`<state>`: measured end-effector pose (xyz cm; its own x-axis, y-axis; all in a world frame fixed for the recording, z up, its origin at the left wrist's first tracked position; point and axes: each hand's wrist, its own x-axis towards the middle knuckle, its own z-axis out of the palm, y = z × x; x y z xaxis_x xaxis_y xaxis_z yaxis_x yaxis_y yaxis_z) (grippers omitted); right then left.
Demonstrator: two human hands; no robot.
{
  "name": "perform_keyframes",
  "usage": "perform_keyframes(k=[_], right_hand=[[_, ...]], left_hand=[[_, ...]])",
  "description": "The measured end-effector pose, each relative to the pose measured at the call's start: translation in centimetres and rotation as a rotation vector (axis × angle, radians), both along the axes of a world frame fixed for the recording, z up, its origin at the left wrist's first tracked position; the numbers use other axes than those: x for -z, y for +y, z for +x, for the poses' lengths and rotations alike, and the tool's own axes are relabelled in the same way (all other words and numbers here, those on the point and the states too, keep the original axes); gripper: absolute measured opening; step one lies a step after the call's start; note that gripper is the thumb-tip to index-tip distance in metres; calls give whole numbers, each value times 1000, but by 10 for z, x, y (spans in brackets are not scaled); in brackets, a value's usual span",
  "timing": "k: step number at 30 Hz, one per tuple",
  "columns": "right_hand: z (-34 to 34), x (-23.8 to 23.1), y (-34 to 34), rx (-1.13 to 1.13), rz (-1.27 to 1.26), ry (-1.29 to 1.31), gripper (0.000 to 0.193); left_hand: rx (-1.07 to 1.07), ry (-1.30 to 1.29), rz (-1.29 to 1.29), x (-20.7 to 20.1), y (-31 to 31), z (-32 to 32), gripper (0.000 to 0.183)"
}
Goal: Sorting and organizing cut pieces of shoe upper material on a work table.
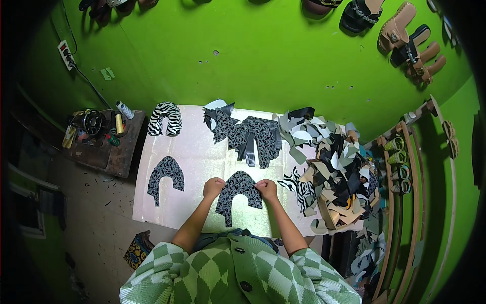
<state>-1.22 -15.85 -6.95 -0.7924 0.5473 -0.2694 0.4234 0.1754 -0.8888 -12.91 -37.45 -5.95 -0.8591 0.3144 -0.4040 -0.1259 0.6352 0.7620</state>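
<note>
Between my hands lies a black, grey-patterned shoe upper piece (239, 183), cut as an arch with one longer leg, on the pale table (202, 152). My left hand (214, 188) pinches its left edge. On the opposite edge, my right hand (267, 189) pinches it too. A similar patterned upper piece (166, 175) rests to the left. Beyond it sits a stack of zebra-striped upper pieces (165, 119). Patterned offcuts (258, 134) are piled past my hands at the table's far side. A zebra-striped scrap (298, 190) lies right of my right hand.
A large heap of leather scraps (339, 162) covers the table's right end. At the left, a sewing machine table (101, 152) carries thread spools (119, 124). Sandals (397, 28) hang on the green wall; a wooden rack (397, 213) stands at the right.
</note>
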Motion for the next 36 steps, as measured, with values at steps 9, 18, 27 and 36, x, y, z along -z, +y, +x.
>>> perform_keyframes(k=[9,18,27,36], right_hand=[[2,-8,-3,-6,58,-17,12],[2,-9,-18,44,230,43,9],[15,-25,-56,-241,822,88,26],[28,-20,-75,-357,1079,-4,39]], left_hand=[[-53,0,-96,-5,3,2,15],[-82,153,-197,-9,12,12,16],[283,732,-146,-12,8,46,21],[484,837,-160,-15,3,69,50]])
